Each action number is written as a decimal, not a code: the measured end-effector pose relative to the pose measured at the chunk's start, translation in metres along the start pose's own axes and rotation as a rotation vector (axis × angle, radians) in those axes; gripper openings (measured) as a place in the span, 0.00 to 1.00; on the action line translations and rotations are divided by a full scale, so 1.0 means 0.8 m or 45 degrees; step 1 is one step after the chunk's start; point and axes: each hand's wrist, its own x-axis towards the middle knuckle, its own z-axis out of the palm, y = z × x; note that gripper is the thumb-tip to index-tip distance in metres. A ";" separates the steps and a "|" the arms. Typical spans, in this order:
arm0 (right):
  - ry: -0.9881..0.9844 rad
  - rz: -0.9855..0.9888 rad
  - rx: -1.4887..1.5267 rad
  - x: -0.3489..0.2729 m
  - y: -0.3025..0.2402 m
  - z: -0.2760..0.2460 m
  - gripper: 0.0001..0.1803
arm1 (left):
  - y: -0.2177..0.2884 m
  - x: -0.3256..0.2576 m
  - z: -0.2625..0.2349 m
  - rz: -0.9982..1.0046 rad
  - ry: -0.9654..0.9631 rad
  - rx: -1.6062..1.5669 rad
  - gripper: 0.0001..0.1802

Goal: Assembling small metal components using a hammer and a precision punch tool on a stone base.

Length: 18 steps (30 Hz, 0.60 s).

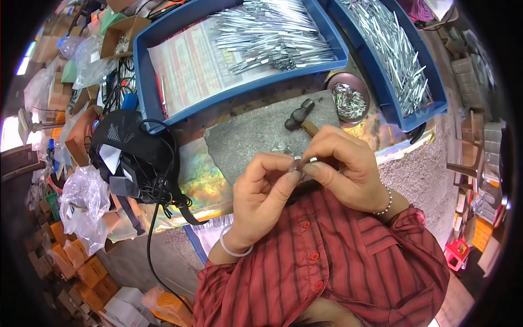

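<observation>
My left hand (260,193) and my right hand (348,171) meet in front of my chest, thumbs and forefingers pinched. Between the fingertips is a small shiny metal piece (297,159), too small and covered to name more exactly. Just beyond the hands, a hammer (299,114) lies on a grey stone slab (245,131), its wooden handle partly hidden behind my right hand. A few tiny shiny bits (281,148) rest on the slab close to my left fingers. Past the hammer, a round dish (364,87) holds many small silvery metal parts (348,103).
Behind the slab stands a large blue tray (239,87) with paper and slender metal pieces (278,35). Another blue tray (381,92) at the far right holds similar pieces. A black mesh bag (128,136) with cables lies left. Orange boxes (92,271) and plastic bags (84,204) crowd the left side.
</observation>
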 end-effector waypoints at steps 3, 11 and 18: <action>0.020 -0.148 -0.203 0.002 -0.004 0.002 0.05 | -0.003 -0.002 -0.003 -0.053 -0.024 -0.057 0.08; 0.077 -0.092 -0.199 0.000 -0.005 0.004 0.07 | -0.004 -0.001 -0.001 -0.042 -0.053 0.107 0.06; -0.012 0.092 -0.113 -0.001 -0.001 0.001 0.06 | 0.000 0.000 -0.009 -0.217 -0.143 0.204 0.06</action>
